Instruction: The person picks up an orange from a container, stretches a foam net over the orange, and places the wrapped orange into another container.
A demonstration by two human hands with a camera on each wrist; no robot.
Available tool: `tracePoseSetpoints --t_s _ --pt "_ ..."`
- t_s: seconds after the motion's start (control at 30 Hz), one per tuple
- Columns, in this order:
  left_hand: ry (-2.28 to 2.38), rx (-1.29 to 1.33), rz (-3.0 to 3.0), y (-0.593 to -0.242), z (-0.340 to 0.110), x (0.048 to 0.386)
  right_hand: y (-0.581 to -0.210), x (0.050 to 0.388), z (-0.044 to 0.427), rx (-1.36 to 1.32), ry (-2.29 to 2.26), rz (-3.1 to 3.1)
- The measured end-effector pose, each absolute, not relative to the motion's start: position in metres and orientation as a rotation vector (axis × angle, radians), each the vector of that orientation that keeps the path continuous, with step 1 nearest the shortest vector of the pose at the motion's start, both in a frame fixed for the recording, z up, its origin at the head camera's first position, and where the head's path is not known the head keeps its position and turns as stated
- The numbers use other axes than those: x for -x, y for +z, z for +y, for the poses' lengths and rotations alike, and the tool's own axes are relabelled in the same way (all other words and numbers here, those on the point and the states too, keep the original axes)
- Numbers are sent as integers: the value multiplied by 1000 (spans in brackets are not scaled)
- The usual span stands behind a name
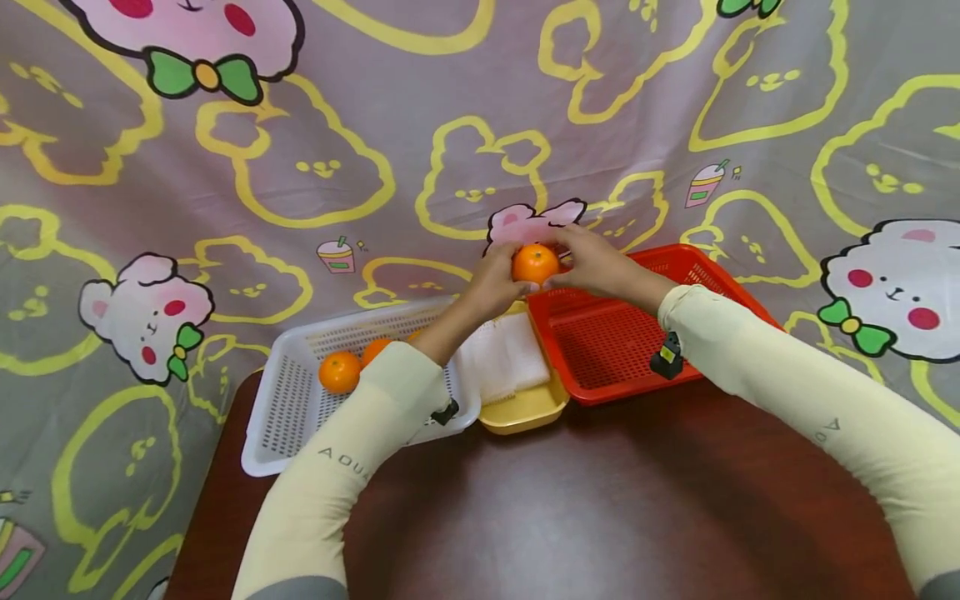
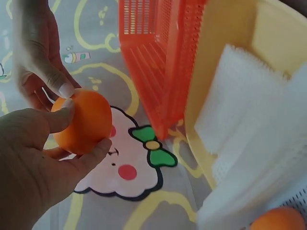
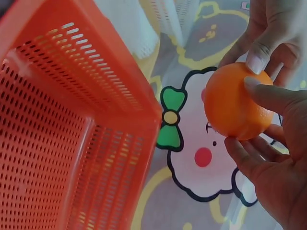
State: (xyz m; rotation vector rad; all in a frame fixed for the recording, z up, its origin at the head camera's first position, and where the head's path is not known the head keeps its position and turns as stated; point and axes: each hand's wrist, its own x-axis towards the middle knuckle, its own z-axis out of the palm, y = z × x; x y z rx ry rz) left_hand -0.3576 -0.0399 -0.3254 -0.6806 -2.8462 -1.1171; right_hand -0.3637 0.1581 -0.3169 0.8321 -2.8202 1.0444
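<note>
An orange (image 1: pixel 536 265) is held up between both hands, above the yellow tray. In the head view my left hand (image 1: pixel 491 282) grips its left side and my right hand (image 1: pixel 596 265) its right side. The left wrist view shows the left hand (image 2: pixel 38 153) with thumb and fingers curved round the orange (image 2: pixel 86 122), the right hand (image 2: pixel 41 62) touching it from beyond. From the right wrist, the right hand (image 3: pixel 283 139) curls round the orange (image 3: pixel 235 103), thumb on top, opposite the left hand's thumb.
A white basket (image 1: pixel 258 442) on the left holds several oranges (image 1: pixel 340 372). White netted padding (image 1: pixel 504 354) lies in the yellow tray (image 1: pixel 525 414) in the middle. A red basket (image 1: pixel 600 392) stands at the right. Behind hangs a patterned cloth (image 1: pixel 450 83); the brown table (image 1: pixel 540 508) extends in front.
</note>
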Motion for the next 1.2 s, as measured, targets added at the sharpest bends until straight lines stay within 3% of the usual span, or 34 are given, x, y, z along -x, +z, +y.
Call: tracePoseSetpoints --t_s 0.27,0.63,0.93,1.2 --pt "-1196 770 -2831 -318 -33 344 -307 347 173 -835 1037 -2872" --pt "-1237 925 -2869 -313 -45 299 -306 293 183 -892 1048 -2882" --pt "-1340 908 -2913 -345 -63 235 -338 233 173 -1003 973 -2849" --pt "-1374 865 -2913 -373 -74 189 -367 202 164 -1134 1075 -2805"
